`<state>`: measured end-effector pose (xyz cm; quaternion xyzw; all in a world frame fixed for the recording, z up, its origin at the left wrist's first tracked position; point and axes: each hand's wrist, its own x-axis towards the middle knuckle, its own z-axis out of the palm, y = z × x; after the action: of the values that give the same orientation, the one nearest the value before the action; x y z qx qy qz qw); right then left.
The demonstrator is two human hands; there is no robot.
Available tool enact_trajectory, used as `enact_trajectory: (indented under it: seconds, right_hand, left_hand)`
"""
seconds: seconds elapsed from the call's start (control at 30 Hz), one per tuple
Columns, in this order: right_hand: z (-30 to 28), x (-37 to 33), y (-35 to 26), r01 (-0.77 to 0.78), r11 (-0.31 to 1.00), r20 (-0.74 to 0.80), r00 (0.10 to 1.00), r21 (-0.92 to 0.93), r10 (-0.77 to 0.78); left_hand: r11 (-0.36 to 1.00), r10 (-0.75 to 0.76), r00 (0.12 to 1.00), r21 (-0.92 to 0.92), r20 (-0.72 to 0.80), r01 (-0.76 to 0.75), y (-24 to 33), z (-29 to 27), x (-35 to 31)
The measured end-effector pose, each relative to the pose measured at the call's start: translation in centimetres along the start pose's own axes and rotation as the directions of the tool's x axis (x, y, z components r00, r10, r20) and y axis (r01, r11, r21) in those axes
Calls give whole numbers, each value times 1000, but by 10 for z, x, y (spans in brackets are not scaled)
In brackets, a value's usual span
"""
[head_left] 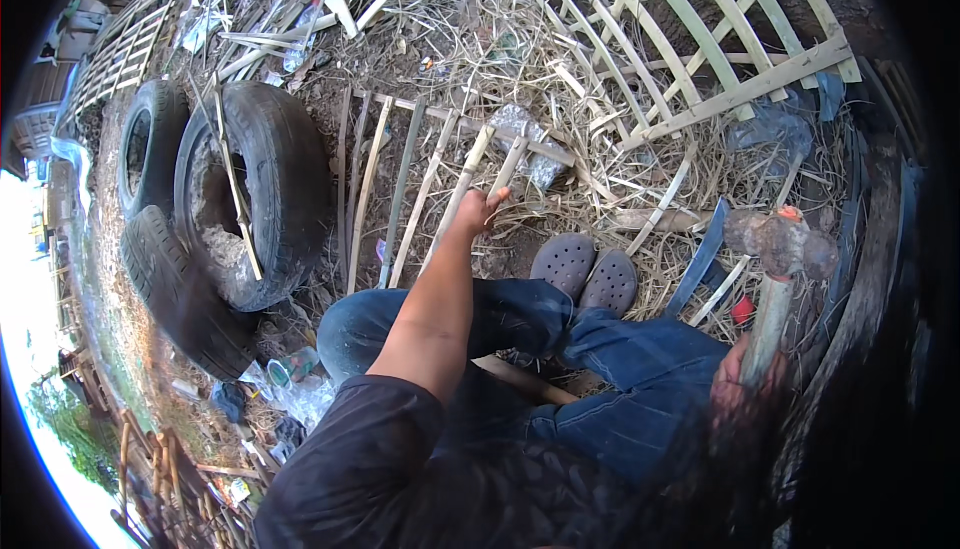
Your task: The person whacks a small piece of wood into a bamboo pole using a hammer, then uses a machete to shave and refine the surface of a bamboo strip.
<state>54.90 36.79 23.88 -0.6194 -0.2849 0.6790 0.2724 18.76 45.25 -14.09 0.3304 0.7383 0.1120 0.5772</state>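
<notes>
Worn tyres [288, 174] stand to the left of the left hand [480, 211]; grey perforated clogs [565, 264] show to its right, and beyond them a bamboo lattice panel [740, 96]. The left hand is closed around a pale, narrow bamboo slat [511, 161], which crosses a batten [555, 153] just past the fingers. The right hand [732, 381] grips a rusty-headed hammer [770, 319].

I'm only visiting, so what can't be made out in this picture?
Head view:
- Lower end of the hammer handle: hidden by the right hand, itself dark and blurred.
- Lower part of one bamboo slat: behind the left hand.
- Heels of the grey clogs: behind the jeans.
- Rest of the lattice: cut off by the top edge.
</notes>
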Motion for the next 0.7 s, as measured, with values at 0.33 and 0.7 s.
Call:
enact_trajectory:
  seconds: [0.33, 0.7]
  right_hand:
    - [2, 0, 0, 18, 1000, 10, 1000, 3, -18]
    - [-4, -5, 6, 48, 999, 33, 998, -11, -47]
  left_hand:
    - [997, 79, 991, 14, -111, -78, -6, 29, 1]
    - [989, 73, 993, 137, -94, -59, -13, 18, 18]
